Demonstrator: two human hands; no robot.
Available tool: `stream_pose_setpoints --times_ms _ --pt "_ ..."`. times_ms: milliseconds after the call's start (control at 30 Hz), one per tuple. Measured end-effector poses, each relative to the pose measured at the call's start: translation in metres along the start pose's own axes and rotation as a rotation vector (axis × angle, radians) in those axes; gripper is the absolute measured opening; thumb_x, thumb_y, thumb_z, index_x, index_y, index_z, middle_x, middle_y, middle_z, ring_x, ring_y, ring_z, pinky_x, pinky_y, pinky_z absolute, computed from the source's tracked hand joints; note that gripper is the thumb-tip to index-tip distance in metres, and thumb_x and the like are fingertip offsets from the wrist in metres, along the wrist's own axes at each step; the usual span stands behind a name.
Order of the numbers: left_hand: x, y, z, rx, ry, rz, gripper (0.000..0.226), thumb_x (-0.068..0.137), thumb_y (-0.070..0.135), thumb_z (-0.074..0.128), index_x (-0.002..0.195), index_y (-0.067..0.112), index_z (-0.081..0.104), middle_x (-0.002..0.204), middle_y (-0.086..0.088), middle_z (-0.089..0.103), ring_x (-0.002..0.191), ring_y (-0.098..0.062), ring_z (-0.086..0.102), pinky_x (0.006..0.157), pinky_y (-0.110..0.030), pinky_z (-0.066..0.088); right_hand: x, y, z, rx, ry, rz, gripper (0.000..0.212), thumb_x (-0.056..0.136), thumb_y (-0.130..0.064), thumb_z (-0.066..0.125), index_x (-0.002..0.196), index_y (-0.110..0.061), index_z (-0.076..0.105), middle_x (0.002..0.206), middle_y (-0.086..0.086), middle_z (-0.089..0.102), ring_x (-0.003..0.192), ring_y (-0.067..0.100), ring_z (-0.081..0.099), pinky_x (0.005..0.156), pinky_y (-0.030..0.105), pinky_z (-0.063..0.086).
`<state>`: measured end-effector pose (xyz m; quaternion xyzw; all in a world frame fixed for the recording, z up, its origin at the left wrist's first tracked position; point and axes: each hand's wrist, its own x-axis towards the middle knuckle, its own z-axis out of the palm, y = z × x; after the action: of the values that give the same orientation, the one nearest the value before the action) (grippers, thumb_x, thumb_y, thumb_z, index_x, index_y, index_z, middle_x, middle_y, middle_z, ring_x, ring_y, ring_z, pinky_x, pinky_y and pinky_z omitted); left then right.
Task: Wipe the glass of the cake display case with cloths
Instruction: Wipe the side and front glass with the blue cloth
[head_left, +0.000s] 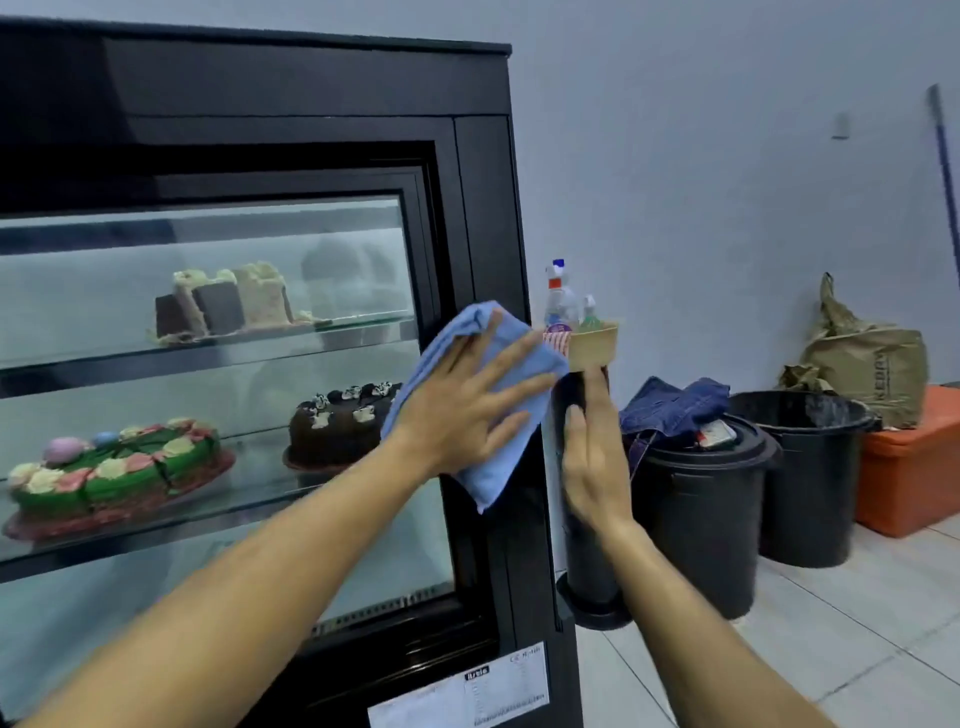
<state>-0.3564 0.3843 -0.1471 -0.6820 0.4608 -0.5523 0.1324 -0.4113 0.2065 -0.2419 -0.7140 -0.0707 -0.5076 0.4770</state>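
Observation:
A black cake display case (483, 208) fills the left of the view, with a fogged glass front (208, 364) and cakes on glass shelves inside. My left hand (467, 410) presses a light blue cloth (519, 358) flat against the right edge of the glass and the black door frame, fingers spread and straight. My right hand (592, 452) lies flat with straight fingers against the case's right side, just right of the cloth, and holds nothing.
A spray bottle (560, 296) and a brown paper cup (595, 345) stand just behind the case. Two black bins (701, 519) stand on the tiled floor to the right, one with blue denim on its lid, then an orange crate (909, 467) with a paper bag.

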Motion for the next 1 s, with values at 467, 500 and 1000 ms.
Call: stream_pose_setpoints --times_ms 467,500,1000 --pt "0.102 -0.111 -0.059 0.201 0.025 -0.009 0.056 0.106 0.056 0.033 0.16 0.042 0.032 0.171 -0.001 0.024 0.157 -0.045 0.009 0.126 -0.057 0.008 -0.126 0.061 0.09 -0.393 0.033 -0.104 0.065 0.11 -0.045 0.016 0.166 -0.016 0.003 0.173 0.01 0.006 0.159 0.03 0.007 0.129 0.041 0.001" --pt "0.11 -0.119 -0.065 0.206 0.019 -0.025 0.057 0.106 0.056 0.032 0.161 0.041 0.03 0.171 -0.002 0.023 0.157 -0.046 0.009 0.126 -0.059 0.008 -0.126 0.061 0.09 -0.394 0.033 -0.101 0.065 0.11 -0.046 0.016 0.166 -0.016 0.003 0.173 0.01 0.006 0.159 0.03 0.007 0.129 0.041 0.0" --pt "0.123 -0.155 -0.095 0.201 -0.002 -0.241 0.072 0.098 0.076 0.021 0.163 0.046 0.017 0.174 -0.007 0.008 0.158 -0.043 -0.002 0.126 -0.063 -0.001 -0.118 0.067 0.091 -0.466 0.128 -0.199 0.066 0.11 -0.048 0.019 0.166 -0.016 0.006 0.173 0.009 0.006 0.16 0.028 0.006 0.129 0.039 0.001"
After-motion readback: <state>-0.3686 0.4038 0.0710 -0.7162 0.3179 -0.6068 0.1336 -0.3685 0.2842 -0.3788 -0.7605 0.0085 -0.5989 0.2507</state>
